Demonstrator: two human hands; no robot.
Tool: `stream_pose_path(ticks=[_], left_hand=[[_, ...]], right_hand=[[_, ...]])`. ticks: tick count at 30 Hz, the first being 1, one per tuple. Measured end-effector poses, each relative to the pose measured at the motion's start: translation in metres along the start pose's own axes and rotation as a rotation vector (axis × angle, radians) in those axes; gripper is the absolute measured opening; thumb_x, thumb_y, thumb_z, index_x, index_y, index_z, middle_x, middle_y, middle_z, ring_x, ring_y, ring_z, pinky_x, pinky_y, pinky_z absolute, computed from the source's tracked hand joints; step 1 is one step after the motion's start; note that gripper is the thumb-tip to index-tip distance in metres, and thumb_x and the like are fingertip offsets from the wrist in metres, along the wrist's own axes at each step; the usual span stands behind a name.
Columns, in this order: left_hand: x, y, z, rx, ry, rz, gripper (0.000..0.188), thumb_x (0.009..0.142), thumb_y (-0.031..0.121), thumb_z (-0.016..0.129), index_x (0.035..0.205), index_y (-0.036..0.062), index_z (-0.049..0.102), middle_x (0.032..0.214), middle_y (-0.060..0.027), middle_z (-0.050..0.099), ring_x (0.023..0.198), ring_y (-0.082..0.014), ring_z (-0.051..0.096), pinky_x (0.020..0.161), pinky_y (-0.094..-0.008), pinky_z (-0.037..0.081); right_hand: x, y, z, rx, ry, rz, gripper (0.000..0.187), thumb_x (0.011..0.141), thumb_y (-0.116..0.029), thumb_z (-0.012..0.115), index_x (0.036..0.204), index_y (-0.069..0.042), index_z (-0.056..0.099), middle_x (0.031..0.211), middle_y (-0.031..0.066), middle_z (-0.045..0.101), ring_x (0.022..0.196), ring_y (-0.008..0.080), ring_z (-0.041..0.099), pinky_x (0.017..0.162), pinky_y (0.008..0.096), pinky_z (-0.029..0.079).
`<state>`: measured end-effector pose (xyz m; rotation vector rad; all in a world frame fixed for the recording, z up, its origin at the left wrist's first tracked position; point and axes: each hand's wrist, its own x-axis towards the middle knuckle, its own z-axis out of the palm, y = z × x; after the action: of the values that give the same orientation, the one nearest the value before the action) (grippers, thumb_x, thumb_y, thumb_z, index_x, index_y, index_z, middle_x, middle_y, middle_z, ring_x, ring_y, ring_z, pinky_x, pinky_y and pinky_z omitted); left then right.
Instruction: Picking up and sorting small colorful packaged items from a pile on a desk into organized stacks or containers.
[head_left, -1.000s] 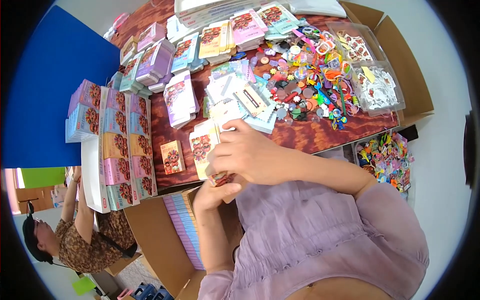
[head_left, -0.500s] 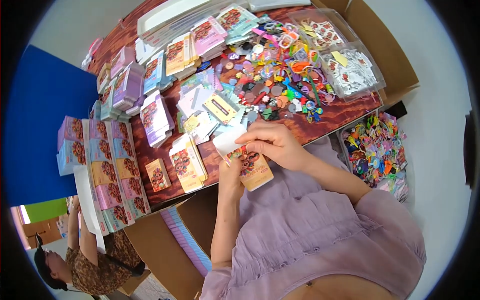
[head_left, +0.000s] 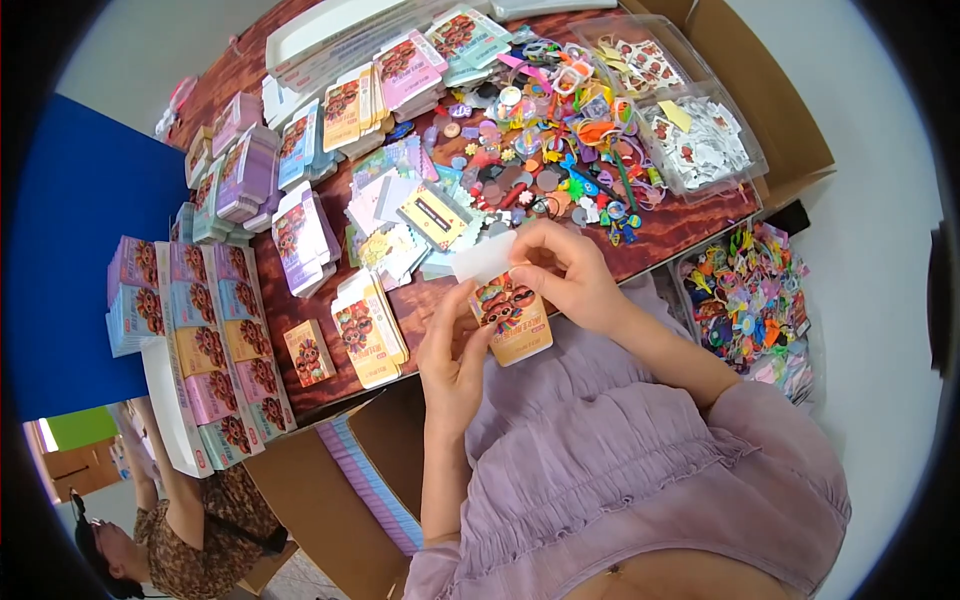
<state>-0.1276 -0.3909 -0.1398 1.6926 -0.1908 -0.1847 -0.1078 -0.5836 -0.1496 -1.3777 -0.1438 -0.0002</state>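
Note:
Over the table's front edge, both hands hold a yellow cartoon-printed carton that looks flat, its white flap standing out at the far end. My left hand grips its left edge, with the thumb near the side and the fingertips by the upper corner. The thumb and fingers of my right hand are closed at the upper right, where flap meets printed panel. Just left of my left hand lies a stack of similar yellow cartons. Beyond the flap are loose cards and a yellow card packet.
A made-up small box stands near the front edge, left of the stack. Trays of boxes line the left side. Small colourful trinkets cover the back right, beside a clear sticker tray. A co-worker is at lower left.
The carton has shifted slightly to the right and up. My left thumb has slid off its printed front toward the side, and the left fingers have come up to its upper corner.

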Motion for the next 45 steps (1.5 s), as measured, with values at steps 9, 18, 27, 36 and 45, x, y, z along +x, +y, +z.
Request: stream_pose_path(ticks=[9, 18, 27, 36, 45], left_hand=[[-0.003, -0.010, -0.001, -0.114, -0.041, 0.042, 0.058, 0.088, -0.014, 0.058, 0.138, 0.0059, 0.035, 0.109, -0.0121, 0.061, 0.096, -0.0178, 0.065, 0.078, -0.0274, 0.054], [-0.004, -0.011, -0.002, -0.067, -0.137, -0.057, 0.069, 0.086, -0.013, 0.060, 0.144, 0.0072, 0.029, 0.110, -0.0148, 0.062, 0.094, -0.0194, 0.066, 0.076, -0.0285, 0.053], [-0.011, -0.007, -0.003, -0.101, -0.136, -0.118, 0.076, 0.085, -0.013, 0.060, 0.149, 0.0086, 0.025, 0.109, -0.0133, 0.063, 0.090, -0.0167, 0.065, 0.074, -0.0272, 0.052], [-0.012, -0.016, -0.011, 0.032, -0.163, -0.049, 0.065, 0.087, -0.013, 0.057, 0.145, 0.0072, 0.036, 0.107, -0.0103, 0.063, 0.091, -0.0161, 0.065, 0.078, -0.0263, 0.052], [-0.005, -0.018, -0.020, -0.380, -0.016, -0.145, 0.075, 0.089, -0.005, 0.060, 0.153, 0.0063, 0.023, 0.141, -0.0160, 0.048, 0.125, -0.0238, 0.052, 0.102, -0.0344, 0.045]], right_hand=[[0.005, 0.012, -0.010, -0.017, -0.180, -0.059, 0.009, 0.090, -0.001, 0.062, 0.099, 0.001, 0.063, 0.106, 0.0078, 0.063, 0.093, 0.0094, 0.061, 0.077, 0.0256, 0.051], [0.005, 0.004, -0.009, 0.057, -0.071, 0.268, 0.009, 0.086, -0.004, 0.070, 0.089, 0.001, 0.063, 0.083, 0.0014, 0.066, 0.074, 0.0038, 0.060, 0.066, 0.0202, 0.048], [0.007, -0.006, -0.015, -0.089, -0.172, 0.257, 0.007, 0.085, -0.004, 0.069, 0.086, 0.002, 0.066, 0.084, 0.0028, 0.067, 0.075, 0.0059, 0.060, 0.065, 0.0229, 0.048], [-0.002, -0.007, -0.024, -0.379, -0.316, -0.104, 0.013, 0.081, 0.000, 0.068, 0.093, 0.003, 0.069, 0.095, 0.0104, 0.069, 0.089, 0.0187, 0.066, 0.077, 0.0302, 0.051], [0.014, 0.030, -0.009, 0.467, 0.039, 0.478, 0.015, 0.091, -0.012, 0.064, 0.103, -0.003, 0.061, 0.096, 0.0076, 0.066, 0.088, 0.0155, 0.066, 0.070, 0.0287, 0.057]])
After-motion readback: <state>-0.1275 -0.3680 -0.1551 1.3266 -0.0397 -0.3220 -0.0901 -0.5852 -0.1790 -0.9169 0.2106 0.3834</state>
